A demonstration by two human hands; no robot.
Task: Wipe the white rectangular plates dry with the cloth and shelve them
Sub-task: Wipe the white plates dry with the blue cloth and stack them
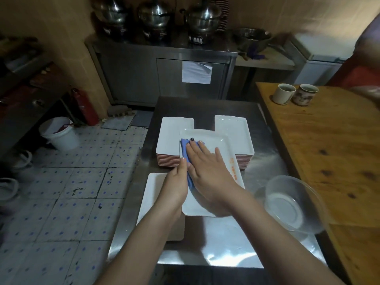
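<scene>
1. Presently, the task is mid-wipe: one white plate (213, 140) is held lengthwise over the middle of the steel table (263, 165), and its far end overlaps the two stacks behind it.
2. The right hand (207, 171) lies flat, fingers straight and spread, pressing the blue cloth (185, 149) against the far left part of this plate's face.
3. The left hand (176, 182) grips the same plate by its left rim. The thumb lies on top beside the cloth; the fingers beneath are hidden.
4. Toward the table's far edge stand a left stack (168, 136) and a right stack (234, 132) of like plates, each many deep. Whether they are wet or already wiped cannot be told.
5. A single plate (152, 194) lies at the near left corner, partly under the left forearm; its condition is likewise uncertain.
6. A glass bowl (287, 204) sits by the right edge.
7. Judgement: no plate is seen on a shelf. Shelving appears wholly outstanding, and most of the wiping likely remains.
</scene>
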